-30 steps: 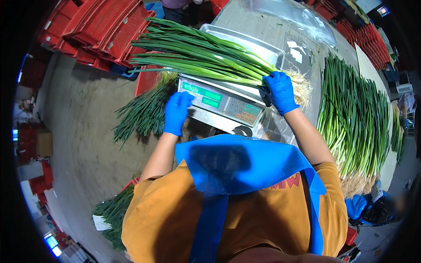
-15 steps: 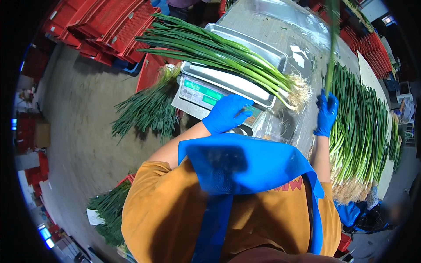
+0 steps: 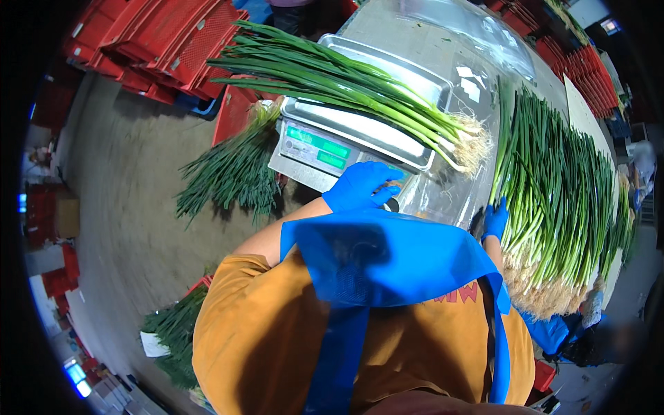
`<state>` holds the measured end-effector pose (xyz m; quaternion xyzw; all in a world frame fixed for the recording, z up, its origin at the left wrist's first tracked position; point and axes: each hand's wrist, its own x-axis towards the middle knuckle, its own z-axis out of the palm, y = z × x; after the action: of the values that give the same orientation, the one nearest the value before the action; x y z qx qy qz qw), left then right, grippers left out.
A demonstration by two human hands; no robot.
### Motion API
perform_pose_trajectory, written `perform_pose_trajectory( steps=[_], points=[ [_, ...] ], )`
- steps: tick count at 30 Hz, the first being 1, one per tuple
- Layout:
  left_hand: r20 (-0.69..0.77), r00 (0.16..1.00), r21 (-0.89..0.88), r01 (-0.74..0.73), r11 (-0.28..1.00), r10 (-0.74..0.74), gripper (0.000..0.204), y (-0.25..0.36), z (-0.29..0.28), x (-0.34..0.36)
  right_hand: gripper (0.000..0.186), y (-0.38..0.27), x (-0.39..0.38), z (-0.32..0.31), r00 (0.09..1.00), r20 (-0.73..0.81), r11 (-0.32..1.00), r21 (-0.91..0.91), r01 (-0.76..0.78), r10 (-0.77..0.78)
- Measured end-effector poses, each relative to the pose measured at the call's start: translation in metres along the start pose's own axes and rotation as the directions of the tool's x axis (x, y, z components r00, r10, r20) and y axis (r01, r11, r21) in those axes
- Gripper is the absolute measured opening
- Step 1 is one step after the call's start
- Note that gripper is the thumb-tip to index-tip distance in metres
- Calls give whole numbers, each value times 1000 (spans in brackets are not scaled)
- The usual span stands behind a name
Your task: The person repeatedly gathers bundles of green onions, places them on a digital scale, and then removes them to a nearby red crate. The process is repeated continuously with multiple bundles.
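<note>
A bunch of green onions lies slantwise across the metal pan of a digital scale, its white roots hanging over the right end. My left hand, in a blue glove, rests at the scale's near edge by its panel, fingers apart and slightly bent, holding nothing. On the right a wide pile of green onions lies with leaves away from me and roots toward me. My gloved right hand touches the left edge of this pile, fingers stretched along the stalks.
Red crates are stacked at the far left. More green onions hang from a red crate left of the scale, and others stand at lower left. White paper scraps and clear plastic film lie on the table.
My right hand has come down and toward me; the green onion it held up now lies at the left edge of the pile. The left hand stays almost in place.
</note>
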<state>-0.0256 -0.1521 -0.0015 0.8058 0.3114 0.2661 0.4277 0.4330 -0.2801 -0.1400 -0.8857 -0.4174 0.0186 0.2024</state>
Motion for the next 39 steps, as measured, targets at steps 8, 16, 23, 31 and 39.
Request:
perform_pose_trajectory(
  steps=[8, 16, 23, 31, 39],
  points=[
    [-157, 933, 528, -197, 826, 323, 46, 2, -25, 53, 47, -264, 43, -88, 756, -180, 704, 279, 653, -629],
    [70, 933, 604, -322, 729, 354, 38, -3, -28, 95, 32, -330, 69, -38, 676, 254, 722, 248, 646, -692],
    [28, 902, 689, -329, 646, 430, 60, -13, -20, 111, 29, -329, 66, -43, 865, 274, 703, 701, 121, -421],
    [91, 970, 785, -209, 584, 225, 99, -37, -21, 140, 24, -318, 69, -115, 928, 122, 543, 834, 96, -352],
    [62, 975, 770, -184, 610, 215, 100, -27, -19, 136, 25, -133, 88, -96, 993, -16, 577, 815, -53, 114]
  ],
)
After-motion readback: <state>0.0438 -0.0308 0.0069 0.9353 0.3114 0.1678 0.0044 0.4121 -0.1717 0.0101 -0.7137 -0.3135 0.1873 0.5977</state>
